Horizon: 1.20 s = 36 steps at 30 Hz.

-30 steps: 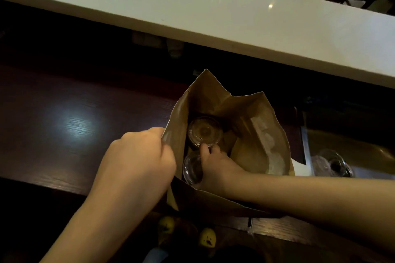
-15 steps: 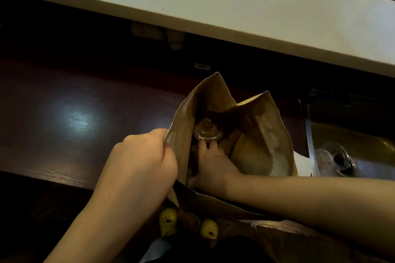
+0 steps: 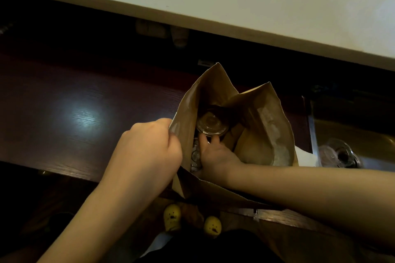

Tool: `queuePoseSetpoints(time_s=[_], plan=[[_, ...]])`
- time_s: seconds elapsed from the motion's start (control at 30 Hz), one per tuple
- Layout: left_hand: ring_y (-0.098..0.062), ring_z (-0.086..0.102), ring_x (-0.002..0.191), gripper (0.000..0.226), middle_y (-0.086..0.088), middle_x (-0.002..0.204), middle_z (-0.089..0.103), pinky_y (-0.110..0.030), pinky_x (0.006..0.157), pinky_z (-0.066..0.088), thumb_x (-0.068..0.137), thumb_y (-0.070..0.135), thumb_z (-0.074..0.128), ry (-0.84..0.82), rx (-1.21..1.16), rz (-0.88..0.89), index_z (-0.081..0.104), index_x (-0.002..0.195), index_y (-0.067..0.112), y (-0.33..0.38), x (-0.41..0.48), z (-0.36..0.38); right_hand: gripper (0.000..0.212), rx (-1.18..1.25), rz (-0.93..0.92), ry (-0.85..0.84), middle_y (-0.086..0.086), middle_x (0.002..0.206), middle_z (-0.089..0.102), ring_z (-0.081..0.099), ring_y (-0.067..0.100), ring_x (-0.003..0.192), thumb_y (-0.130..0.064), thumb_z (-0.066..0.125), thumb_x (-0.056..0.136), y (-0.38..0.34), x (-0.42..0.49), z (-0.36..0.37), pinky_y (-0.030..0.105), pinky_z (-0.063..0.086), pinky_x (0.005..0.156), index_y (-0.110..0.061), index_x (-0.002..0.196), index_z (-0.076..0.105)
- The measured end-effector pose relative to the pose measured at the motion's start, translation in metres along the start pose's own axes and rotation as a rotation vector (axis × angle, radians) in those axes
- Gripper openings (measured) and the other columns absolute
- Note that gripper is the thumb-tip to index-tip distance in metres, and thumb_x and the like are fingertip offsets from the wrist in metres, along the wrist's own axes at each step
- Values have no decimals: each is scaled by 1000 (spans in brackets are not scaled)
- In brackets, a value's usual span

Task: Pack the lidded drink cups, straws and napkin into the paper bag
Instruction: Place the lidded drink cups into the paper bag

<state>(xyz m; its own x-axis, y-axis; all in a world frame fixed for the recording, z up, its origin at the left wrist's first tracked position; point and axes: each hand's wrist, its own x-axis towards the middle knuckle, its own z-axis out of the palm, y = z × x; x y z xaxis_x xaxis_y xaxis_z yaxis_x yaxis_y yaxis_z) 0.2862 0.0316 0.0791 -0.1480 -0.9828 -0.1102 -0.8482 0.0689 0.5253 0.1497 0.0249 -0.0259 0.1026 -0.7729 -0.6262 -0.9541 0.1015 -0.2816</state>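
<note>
1. Brown kraft paper bag [image 3: 265, 126] stands open on the dark wooden counter [image 3: 64, 117], at about 1 o'clock from the left hand [image 3: 149, 151], which pinches the bag's left rim between thumb and curled fingers.
2. Right hand [image 3: 215, 153] reaches inside the bag; its fingertips [image 3: 204, 141] are spread lightly against the clear domed lid [image 3: 211, 126] of the farther drink cup.
3. A second lidded cup [image 3: 195, 156] sits at 6 o'clock from the first, wedged against the bag's left wall, beside the right hand.
4. Judging by this, both cups are in; no straws are visible, so they seem still to pack.
5. A white sheet, possibly the napkin [image 3: 304, 156], lies outside at the bag's 4 o'clock.
6. Another clear lidded cup [image 3: 339, 153] rests farther right, at 3 o'clock.
7. No brand, label or writing is readable anywhere.
</note>
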Motion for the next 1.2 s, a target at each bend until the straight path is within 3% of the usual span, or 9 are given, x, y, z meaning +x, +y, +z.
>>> queuePoseSetpoints(time_s=[0.1,0.37,0.53,0.6,0.7,0.83,1.03,1.13,1.2], plan=[[-23,46,55,37,1,53,45,-28,45,24,91,19,41,4,17,8,35,54,20,-2,2,3,89,8,-2,-21,23,140,30,39,38,126,-35,69,79,0,1,-1,42,42,101,-13,144,12],[-18,44,50,32,-1,55,47,-27,44,27,93,23,39,-5,39,-12,44,62,15,-2,6,9,95,-71,-2,-53,21,145,29,42,36,129,-44,66,79,0,-6,-13,40,43,101,-15,147,6],[-16,41,47,30,-1,55,47,-28,45,29,93,25,38,-6,34,-19,52,73,9,0,4,9,85,-122,-35,-7,14,145,36,47,30,126,-50,62,81,-2,-28,-46,36,46,97,-15,145,19],[-17,41,47,33,-1,55,48,-28,45,30,93,29,36,-1,16,-27,53,73,9,1,3,7,71,-162,-83,13,12,136,48,53,27,119,-47,59,84,0,-41,-65,32,47,89,-10,139,33],[-16,42,48,31,-1,55,49,-28,45,29,92,28,39,11,28,-25,48,66,13,5,0,3,44,-179,-204,67,7,114,65,61,20,101,-42,55,88,5,-69,-92,30,51,83,-11,119,58],[-16,46,49,36,-2,57,53,-26,45,27,94,32,38,57,57,-29,50,66,14,14,-4,-1,30,-206,-375,174,-1,106,68,59,8,87,-35,52,91,19,-104,-120,23,51,82,-18,114,62],[-22,58,65,31,-7,69,62,-25,47,34,94,29,40,86,140,-70,61,84,8,19,-4,2,22,-113,-597,381,-16,99,62,60,-3,93,-23,55,90,63,-138,-139,14,49,88,-23,110,65],[-24,59,68,33,-8,70,64,-28,49,36,94,33,41,80,160,-97,62,83,9,26,-8,4,19,68,-597,500,-19,95,61,61,-3,94,-19,58,87,98,-138,-132,9,45,90,-22,104,67],[-26,62,75,27,-7,78,67,-30,55,41,93,32,45,91,177,-105,63,94,12,31,-11,4,18,154,-547,506,-19,95,63,61,-1,97,-17,59,87,119,-130,-120,8,45,89,-24,101,67]])
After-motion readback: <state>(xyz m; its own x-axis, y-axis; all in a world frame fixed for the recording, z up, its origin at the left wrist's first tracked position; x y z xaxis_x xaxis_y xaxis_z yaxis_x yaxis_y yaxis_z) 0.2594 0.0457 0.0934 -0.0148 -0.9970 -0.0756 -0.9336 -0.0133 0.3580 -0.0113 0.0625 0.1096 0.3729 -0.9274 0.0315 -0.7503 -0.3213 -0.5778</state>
